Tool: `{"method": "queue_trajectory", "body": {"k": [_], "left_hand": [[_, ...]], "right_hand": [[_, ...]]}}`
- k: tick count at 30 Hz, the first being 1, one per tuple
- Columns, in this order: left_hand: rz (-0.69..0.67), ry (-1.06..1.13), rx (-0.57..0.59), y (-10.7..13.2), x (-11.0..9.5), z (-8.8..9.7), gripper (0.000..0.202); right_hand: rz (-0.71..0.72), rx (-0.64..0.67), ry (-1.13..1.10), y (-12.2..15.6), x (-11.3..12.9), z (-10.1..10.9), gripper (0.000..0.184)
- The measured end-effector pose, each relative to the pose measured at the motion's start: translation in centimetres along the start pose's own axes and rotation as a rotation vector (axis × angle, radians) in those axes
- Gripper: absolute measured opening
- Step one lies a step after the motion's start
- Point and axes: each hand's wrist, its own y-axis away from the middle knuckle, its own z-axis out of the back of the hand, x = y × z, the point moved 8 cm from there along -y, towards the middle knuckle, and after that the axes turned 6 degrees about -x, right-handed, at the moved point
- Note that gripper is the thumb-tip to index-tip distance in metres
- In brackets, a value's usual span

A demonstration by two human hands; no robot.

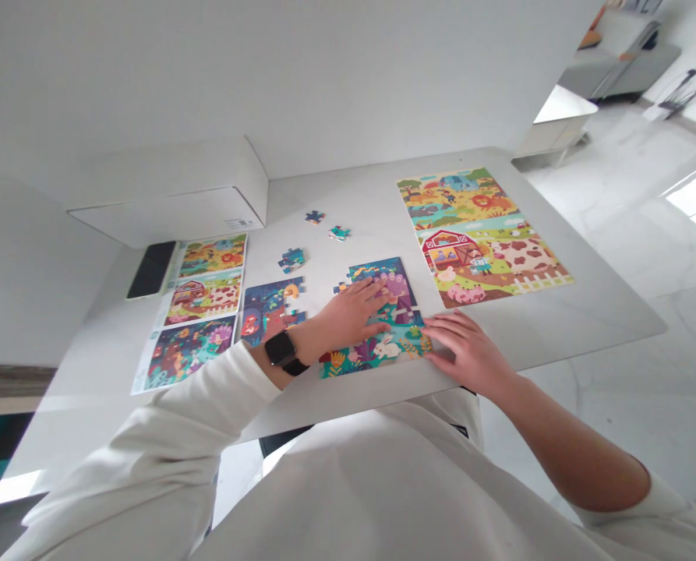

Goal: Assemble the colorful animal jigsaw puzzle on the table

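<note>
My left hand [348, 315] lies flat with fingers stretched out on a partly assembled jigsaw section [391, 343] showing a rabbit, flowers and purple shapes. A black watch sits on that wrist. My right hand [464, 347] rests flat at the section's right edge, fingers extended toward it and touching it. A second joined chunk of dark blue pieces [271, 308] lies just left of my left hand. Three loose pieces [292, 259] [314, 216] [339, 232] sit farther back on the white table [558, 319].
A finished farm and safari puzzle [479, 234] lies at the right back. A reference sheet with three pictures [199, 308] lies at the left, beside a black phone [152, 269]. A white box [172, 195] stands at the back left.
</note>
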Motion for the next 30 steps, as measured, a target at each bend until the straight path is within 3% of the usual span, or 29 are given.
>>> {"method": "queue_trajectory", "body": {"k": [7, 12, 17, 21, 30], "left_hand": [[0.038, 0.021, -0.045, 0.2, 0.3, 0.1, 0.063], [0.154, 0.061, -0.126, 1.9, -1.2, 2.5, 0.062], [0.169, 0.087, -0.010, 3.7, -5.1, 2.5, 0.055], [0.197, 0.095, 0.060, 4.2, -6.2, 1.5, 0.052], [0.251, 0.112, -0.002, 4.0, -5.7, 1.8, 0.045]], "right_hand": [[-0.098, -0.014, -0.131, -0.5, -0.3, 0.5, 0.040], [-0.531, -0.070, -0.586, -0.8, -3.5, 1.1, 0.034], [-0.879, -0.076, -1.098, -1.4, -5.6, -0.3, 0.025], [-0.942, -0.033, -1.182, -2.5, -6.2, -1.4, 0.022], [-0.896, 0.001, -1.132, -2.6, -6.8, -1.8, 0.021]]}}
